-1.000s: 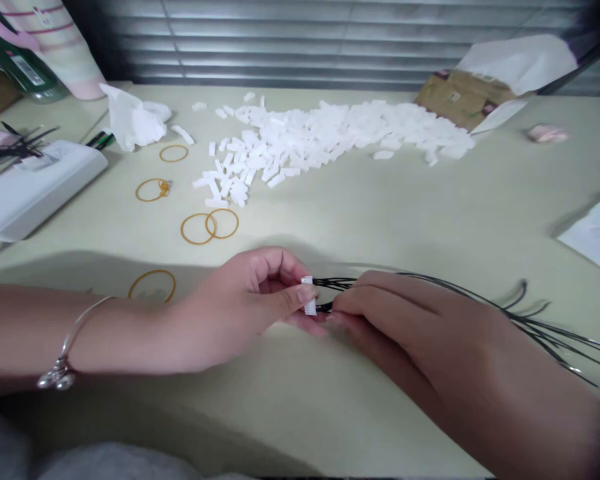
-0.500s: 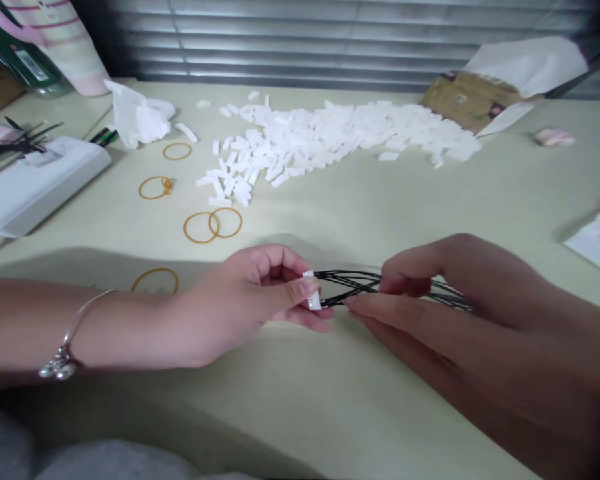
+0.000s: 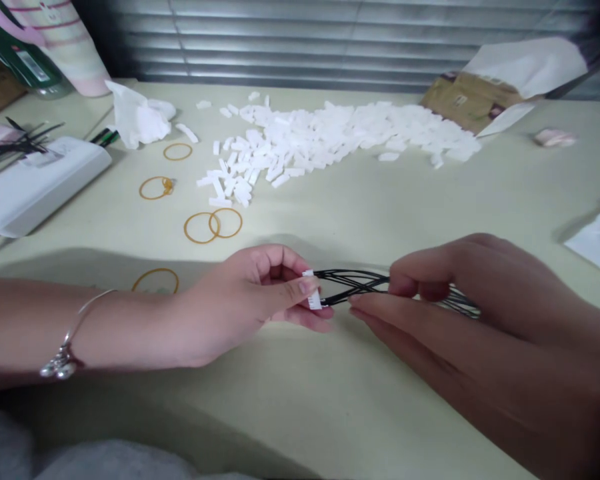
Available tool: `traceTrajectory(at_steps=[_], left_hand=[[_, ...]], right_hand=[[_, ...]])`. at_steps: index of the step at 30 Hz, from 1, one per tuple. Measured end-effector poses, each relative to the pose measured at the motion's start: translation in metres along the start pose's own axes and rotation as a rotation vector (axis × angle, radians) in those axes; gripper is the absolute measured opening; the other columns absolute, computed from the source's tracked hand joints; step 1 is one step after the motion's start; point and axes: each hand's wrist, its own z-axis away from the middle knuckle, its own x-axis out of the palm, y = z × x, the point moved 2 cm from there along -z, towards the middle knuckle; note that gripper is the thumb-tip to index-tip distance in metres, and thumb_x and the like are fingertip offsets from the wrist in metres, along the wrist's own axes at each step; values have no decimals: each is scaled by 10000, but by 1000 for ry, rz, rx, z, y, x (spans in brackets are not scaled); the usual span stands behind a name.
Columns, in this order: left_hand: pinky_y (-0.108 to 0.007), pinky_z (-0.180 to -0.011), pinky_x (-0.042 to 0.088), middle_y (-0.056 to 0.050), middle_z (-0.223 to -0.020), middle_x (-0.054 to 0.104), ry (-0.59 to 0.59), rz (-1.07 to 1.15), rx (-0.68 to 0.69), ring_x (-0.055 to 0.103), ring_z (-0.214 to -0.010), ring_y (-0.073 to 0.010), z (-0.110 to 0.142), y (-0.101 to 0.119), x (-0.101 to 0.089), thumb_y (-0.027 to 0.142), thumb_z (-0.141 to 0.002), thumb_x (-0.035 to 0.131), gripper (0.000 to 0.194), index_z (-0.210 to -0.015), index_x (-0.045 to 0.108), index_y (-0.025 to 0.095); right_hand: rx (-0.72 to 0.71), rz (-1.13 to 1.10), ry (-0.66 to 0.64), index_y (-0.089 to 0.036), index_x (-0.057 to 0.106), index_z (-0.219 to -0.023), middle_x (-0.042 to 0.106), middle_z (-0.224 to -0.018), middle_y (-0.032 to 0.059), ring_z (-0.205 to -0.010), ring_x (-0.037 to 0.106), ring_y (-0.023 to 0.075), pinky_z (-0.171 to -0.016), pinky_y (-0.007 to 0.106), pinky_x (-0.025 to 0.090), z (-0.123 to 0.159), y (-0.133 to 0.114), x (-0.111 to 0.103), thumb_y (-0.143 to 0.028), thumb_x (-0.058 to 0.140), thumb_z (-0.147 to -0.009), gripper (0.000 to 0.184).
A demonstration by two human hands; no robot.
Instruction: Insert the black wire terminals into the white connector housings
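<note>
My left hand (image 3: pixel 253 287) pinches a small white plastic multi-pin connector (image 3: pixel 311 291) between thumb and fingers. Several thin black wires (image 3: pixel 355 282) run from the connector to the right, crossing over one another. My right hand (image 3: pixel 455 297) grips these wires a short way from the connector, and its fingers hide part of them. The wires' far ends are hidden behind that hand. Both hands hover over the pale table, their fingertips close together, and a bangle (image 3: pixel 65 363) circles my left wrist.
A large heap of small white connectors (image 3: pixel 305 147) spreads across the pale table (image 3: pixel 360 213). Rubber bands (image 3: pixel 213 225) lie nearby, with crumpled tissue (image 3: pixel 137 117) and a white box (image 3: pixel 40 187) holding black wires at left. A torn paper packet (image 3: pixel 473 100) sits behind.
My right hand has moved left and up from its earlier place, now holding the wires closer to the connector. The wire ends no longer fan out at the right. My left hand has barely moved.
</note>
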Motion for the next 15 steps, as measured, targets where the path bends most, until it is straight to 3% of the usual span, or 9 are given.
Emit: traceTrajectory(at_steps=[10,15], left_hand=[[-267,-722,492,27,-679,593,8,-20,13,620,-693,-102,0,2,1,116,-811,552,84,-729,533,119],[-275,-743,486,32,-700,595,-3,-31,3,628,-696,-100,1,1,1,133,-813,554,72,-747,526,126]], right_hand=[[-120,18,-36,-172,476,-817,417,-918,59,-785,428,159,-706,309,373,-8,1,9,-145,461,-866,58],[-106,-41,-75,-159,466,-841,415,-927,77,-783,430,175,-718,327,364,-6,-1,13,-156,429,-871,48]])
